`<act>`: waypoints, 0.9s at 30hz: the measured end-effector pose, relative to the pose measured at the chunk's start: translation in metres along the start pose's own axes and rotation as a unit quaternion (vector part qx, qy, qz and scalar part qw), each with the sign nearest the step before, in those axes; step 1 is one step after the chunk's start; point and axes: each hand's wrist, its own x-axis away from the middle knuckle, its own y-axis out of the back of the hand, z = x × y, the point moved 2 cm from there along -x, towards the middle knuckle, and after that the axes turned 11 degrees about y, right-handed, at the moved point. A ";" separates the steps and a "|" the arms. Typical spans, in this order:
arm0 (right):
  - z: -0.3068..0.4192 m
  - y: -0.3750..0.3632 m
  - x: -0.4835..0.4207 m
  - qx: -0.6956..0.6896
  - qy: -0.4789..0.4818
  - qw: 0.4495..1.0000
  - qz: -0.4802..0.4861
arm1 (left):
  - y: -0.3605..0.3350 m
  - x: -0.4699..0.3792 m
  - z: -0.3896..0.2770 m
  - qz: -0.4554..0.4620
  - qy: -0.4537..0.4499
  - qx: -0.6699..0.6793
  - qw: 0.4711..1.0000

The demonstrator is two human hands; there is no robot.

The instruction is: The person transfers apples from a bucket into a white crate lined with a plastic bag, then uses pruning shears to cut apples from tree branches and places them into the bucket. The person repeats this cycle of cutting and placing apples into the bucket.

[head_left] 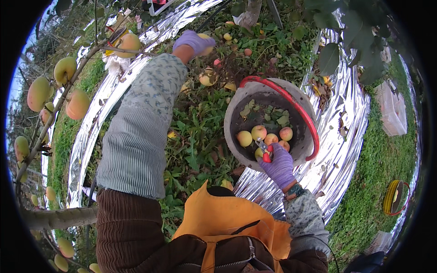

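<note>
My left hand (194, 42), in a purple knit glove, is stretched out at the top of the view. Its fingers are closed around a yellow apple (206, 50), which is slightly blurred. Over the bucket's near rim reaches my right hand (280, 166), gloved alike and gripping small red-handled clippers (265, 153). Their metal jaws point in among several yellow-red apples (258, 132) on the bucket's floor. The grey bucket (235, 102) has a lining-like dark inside and a red-wrapped handle (296, 102). Loose green leaves (277, 117) lie inside it too.
A bare branch (65, 92) bearing several apples (78, 104) crosses the left side. Silver reflective film (338, 150) covers strips of ground. Fallen apples (207, 77) lie in the weeds near a tree trunk (251, 15). At right are a white crate (391, 107) and a yellow bucket (393, 197).
</note>
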 end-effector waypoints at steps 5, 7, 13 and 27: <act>0.001 0.002 -0.004 0.001 -0.008 1.000 0.006 | -0.002 -0.036 0.033 0.051 0.098 0.431 0.896; 0.004 0.001 -0.007 0.009 -0.001 1.000 0.009 | -0.007 -0.042 0.036 0.100 0.068 0.526 0.842; 0.017 0.005 -0.018 -0.030 0.027 0.999 -0.024 | 0.003 -0.011 0.026 0.131 -0.062 0.678 0.721; 0.075 0.045 -0.085 0.167 0.141 0.951 -0.220 | -0.102 0.150 0.028 0.368 -0.080 0.721 0.582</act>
